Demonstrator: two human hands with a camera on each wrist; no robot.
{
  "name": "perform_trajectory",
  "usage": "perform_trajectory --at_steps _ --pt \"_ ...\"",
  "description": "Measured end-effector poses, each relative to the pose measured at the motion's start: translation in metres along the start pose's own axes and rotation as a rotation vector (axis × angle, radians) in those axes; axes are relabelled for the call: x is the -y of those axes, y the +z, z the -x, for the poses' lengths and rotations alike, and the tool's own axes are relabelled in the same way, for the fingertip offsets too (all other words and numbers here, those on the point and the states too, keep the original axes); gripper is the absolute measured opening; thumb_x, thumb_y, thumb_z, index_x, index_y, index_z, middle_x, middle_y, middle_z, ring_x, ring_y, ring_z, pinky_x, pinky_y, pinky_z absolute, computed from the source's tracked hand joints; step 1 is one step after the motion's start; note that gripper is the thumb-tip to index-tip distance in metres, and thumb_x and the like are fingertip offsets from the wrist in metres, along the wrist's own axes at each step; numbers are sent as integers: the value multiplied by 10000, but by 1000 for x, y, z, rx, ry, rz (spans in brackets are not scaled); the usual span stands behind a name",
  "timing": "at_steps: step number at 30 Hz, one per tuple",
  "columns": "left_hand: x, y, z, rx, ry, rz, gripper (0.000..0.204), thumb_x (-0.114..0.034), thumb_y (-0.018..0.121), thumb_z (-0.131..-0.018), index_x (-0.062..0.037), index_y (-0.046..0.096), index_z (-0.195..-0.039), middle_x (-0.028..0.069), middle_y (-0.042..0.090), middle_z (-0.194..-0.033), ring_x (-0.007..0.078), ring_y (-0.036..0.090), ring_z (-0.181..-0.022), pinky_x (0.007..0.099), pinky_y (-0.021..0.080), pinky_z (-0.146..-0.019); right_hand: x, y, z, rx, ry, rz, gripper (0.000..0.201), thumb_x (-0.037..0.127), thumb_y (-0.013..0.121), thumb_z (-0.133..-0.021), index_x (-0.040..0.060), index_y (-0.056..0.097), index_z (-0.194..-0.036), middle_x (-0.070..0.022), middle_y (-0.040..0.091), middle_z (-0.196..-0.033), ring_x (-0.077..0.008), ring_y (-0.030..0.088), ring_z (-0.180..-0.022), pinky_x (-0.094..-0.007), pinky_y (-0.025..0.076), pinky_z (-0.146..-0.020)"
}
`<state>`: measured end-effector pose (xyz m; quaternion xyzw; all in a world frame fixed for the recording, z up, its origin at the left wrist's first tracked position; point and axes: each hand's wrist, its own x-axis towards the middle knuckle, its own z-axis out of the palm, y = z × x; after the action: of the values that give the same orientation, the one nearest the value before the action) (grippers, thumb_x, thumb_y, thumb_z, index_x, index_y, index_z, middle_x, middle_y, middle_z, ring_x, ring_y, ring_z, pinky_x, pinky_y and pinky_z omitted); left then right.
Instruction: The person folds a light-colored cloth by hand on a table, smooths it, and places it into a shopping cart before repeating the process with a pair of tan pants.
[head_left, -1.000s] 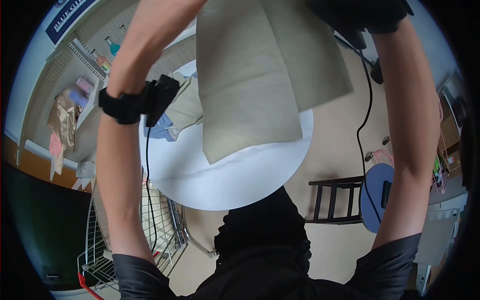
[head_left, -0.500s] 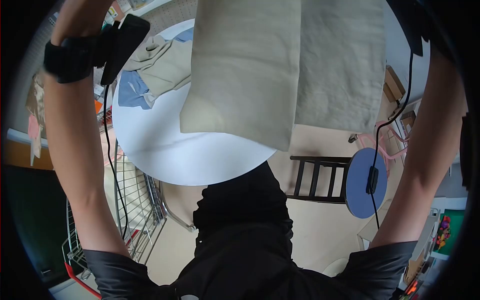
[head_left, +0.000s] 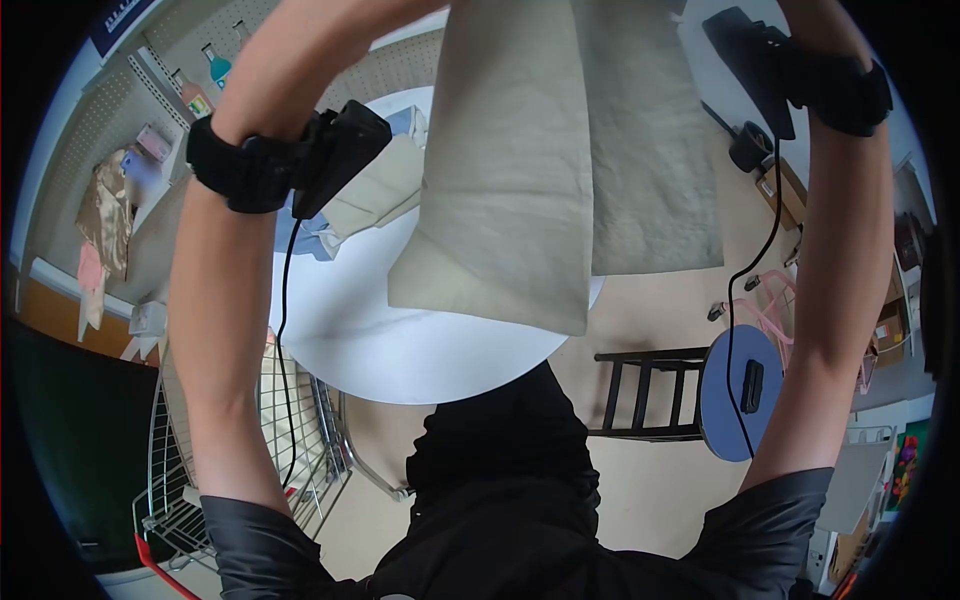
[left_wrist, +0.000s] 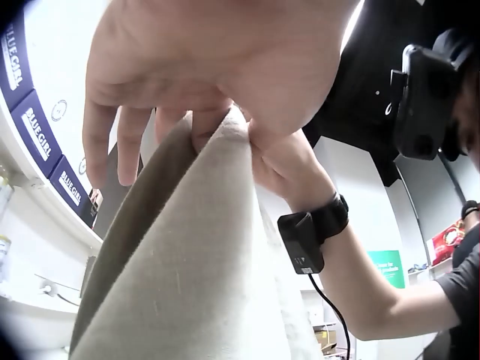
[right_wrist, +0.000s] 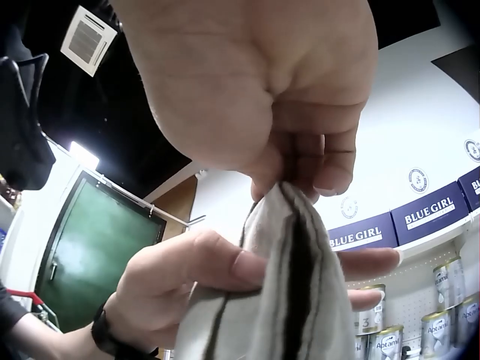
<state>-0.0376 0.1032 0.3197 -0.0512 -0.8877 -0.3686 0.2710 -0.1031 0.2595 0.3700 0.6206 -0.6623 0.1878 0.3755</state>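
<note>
A pale grey-green cloth [head_left: 510, 170] hangs in two long panels over the round white table [head_left: 400, 360], its upper end beyond the head view's top edge. Both hands are out of that view. In the left wrist view, the left hand [left_wrist: 217, 67] pinches a top corner of the cloth [left_wrist: 195, 255] between thumb and fingers, other fingers extended. Above the layered cloth edge [right_wrist: 262, 300], the right hand [right_wrist: 255, 90] grips its top with bent fingers. Lower in the right wrist view, the left hand [right_wrist: 180, 274] lies against the cloth, thumb in front.
Folded beige and blue clothes [head_left: 375, 185] lie on the table's far left. A wire cart [head_left: 310, 420] stands at lower left, and a blue-topped stool [head_left: 740, 390] at right. Shelves with bottles [head_left: 217, 65] are at upper left. Cables hang from both wrist cameras.
Since half a second ago, the forearms have come closer together in the head view. The right-hand panel hangs straighter than a second ago, when it slanted outward.
</note>
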Motion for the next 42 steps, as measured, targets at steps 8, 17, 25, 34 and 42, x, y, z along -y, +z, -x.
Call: perform_trajectory --at_steps 8,17,25,34,42 --pt "26 -8 18 362 122 -271 429 -274 536 -935 42 668 -1193 73 716 -1080 146 613 -942 316 490 -820 13 -4 17 81 -15 -70 100 26 590 -999 -31 666 -1031 -147 704 -887 -225 651 -818 -338 515 -754" --pt "90 23 66 575 64 469 423 -97 590 -836 41 645 -1232 78 698 -1101 161 623 -990 338 511 -870 13 -4 29 62 -1 -254 70 -5 583 -1002 -8 653 -993 -88 700 -884 -151 634 -809 -301 518 -769" --pt "112 56 71 701 64 245 415 -119 584 -800 22 662 -1182 139 695 -950 194 637 -892 325 502 -783 -18 -6 35 -72 -144 -244 70 -14 584 -1018 -26 653 -1012 -61 701 -899 -99 634 -841 -247 521 -781" --pt "130 17 56 511 -15 295 403 -146 581 -795 55 653 -1137 41 659 -913 127 578 -847 286 482 -750 -48 -40 34 -196 -250 -170 101 49 558 -1063 16 652 -1045 -12 678 -891 -59 624 -836 -213 509 -756" --pt "84 45 85 588 155 538 488 -134 624 -848 16 606 -1311 104 706 -1126 169 633 -989 350 513 -897 -40 -21 25 -242 -210 -293 97 72 562 -1069 15 641 -1067 -18 687 -899 -58 641 -836 -211 525 -755"
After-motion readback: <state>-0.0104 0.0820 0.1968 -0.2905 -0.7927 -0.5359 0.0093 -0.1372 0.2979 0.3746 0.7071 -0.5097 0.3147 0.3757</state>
